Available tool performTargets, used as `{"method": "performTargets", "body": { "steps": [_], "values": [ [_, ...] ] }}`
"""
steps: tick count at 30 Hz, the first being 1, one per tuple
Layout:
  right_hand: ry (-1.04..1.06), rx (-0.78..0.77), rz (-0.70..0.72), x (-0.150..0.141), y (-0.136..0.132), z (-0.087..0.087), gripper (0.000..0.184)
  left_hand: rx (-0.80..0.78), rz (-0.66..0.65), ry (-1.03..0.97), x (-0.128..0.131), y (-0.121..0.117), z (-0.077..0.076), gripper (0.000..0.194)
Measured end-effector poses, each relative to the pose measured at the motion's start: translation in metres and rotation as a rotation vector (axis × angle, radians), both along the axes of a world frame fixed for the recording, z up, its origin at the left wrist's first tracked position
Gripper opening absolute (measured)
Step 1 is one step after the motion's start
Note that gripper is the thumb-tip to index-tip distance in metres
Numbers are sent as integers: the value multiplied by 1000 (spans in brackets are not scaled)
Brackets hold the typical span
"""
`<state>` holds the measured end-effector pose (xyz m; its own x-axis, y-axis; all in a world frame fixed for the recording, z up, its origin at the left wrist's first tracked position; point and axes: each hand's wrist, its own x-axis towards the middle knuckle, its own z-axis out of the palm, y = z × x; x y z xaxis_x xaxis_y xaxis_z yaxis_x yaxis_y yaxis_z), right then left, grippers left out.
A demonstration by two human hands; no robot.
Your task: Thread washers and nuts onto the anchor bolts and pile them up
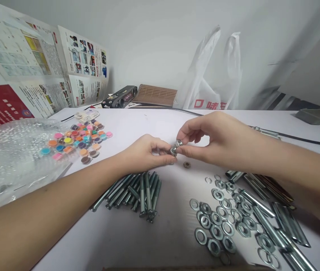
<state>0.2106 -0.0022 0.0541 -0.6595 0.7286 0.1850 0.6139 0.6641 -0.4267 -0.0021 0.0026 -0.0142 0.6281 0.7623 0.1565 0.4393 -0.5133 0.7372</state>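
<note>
My left hand (148,152) and my right hand (208,139) meet above the middle of the white table. The fingertips of my left hand are pinched round a small shiny metal nut (173,151). Thumb and forefinger of my right hand close on another small metal nut (179,143), which touches or nearly touches the first. Fingers partly cover both pieces, so their exact shape is hard to make out. A single loose nut (187,165) lies on the table just below my hands. Beneath my left wrist rests a pile of long metal bolts (141,192).
Many nuts and washers (216,231) spread across the front right, beside metal tubes (270,226). Colourful round pieces (73,141) and bubble wrap (21,154) lie at left. Behind stand a white plastic bag (208,82), a black box (120,96) and a printed folded sheet (44,64).
</note>
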Motion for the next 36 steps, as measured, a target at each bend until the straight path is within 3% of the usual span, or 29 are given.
{"method": "performTargets", "body": {
  "steps": [6, 13, 15, 17, 20, 22, 25, 27, 29, 33, 36],
  "values": [
    [119, 19, 80, -5, 4, -12, 13, 22, -8, -30, -2, 1, -2, 20],
    [232, -98, 124, -3, 3, -25, 25, 16, -2, -1, -1, 0, -1, 27],
    [288, -84, 153, -1, 1, -30, 21, 6, 3, 2, -2, 0, 1, 26],
    [356, -56, 102, 1, 0, -33, 10, -6, -7, -5, -2, -1, 1, 23],
    [407, -26, -23, 3, -1, -34, 16, -7, -24, 8, -3, -1, 1, 23],
    [380, -22, 19, 4, -2, -34, 17, -2, -24, 25, -3, 0, 1, 24],
    [457, -37, 98, 6, -2, -30, 38, -6, -10, 44, -3, -1, 2, 24],
    [625, -34, 16, 8, -4, -28, 54, -10, 3, 50, -2, -1, 4, 25],
    [717, -7, -41, 8, -6, -26, 55, -9, 9, 56, -2, -1, 4, 25],
    [414, 12, 64, 4, -7, -27, 35, -5, 4, 52, -2, -1, 3, 24],
    [353, -37, 64, 4, -7, -28, 44, -5, -3, 45, -3, -1, 2, 25]
  ]
}}
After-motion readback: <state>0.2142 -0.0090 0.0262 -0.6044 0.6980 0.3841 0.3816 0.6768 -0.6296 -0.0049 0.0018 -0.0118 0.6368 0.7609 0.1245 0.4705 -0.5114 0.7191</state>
